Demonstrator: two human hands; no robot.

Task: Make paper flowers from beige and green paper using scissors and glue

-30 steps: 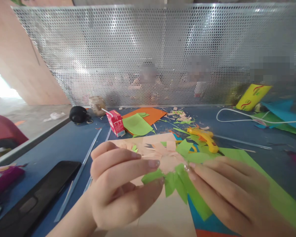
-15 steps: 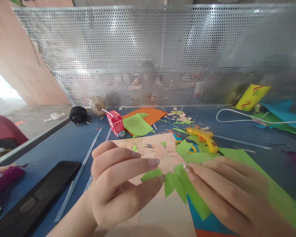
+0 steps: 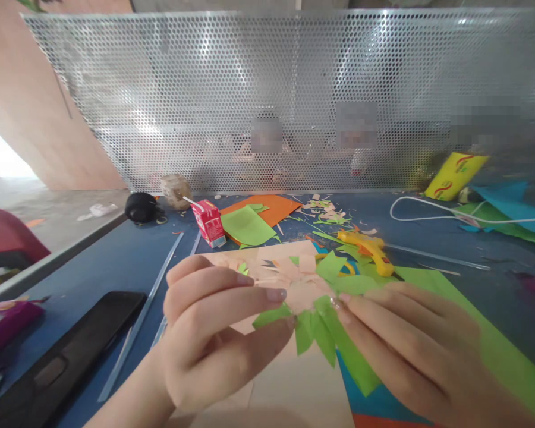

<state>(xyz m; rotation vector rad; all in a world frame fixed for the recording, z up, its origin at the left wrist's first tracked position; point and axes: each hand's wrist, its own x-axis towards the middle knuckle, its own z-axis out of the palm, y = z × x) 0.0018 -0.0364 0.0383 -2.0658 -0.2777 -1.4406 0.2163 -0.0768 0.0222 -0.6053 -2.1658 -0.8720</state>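
Between the two hands, the green-leaved paper flower (image 3: pixel 310 309) is pinched at nine o'clock by the left hand (image 3: pixel 214 339) and at three o'clock by the right hand (image 3: pixel 410 351), its leaves fanning toward six o'clock.

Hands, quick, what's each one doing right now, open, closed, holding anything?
Left hand: closed, pinching the paper flower by a green leaf strip.
Right hand: fingers extended, fingertips on the flower's green leaves; whether it grips cannot be told.

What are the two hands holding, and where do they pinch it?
A paper flower with green leaves. The left hand pinches a green leaf tip at its left side; the right hand holds the leaves on its right.
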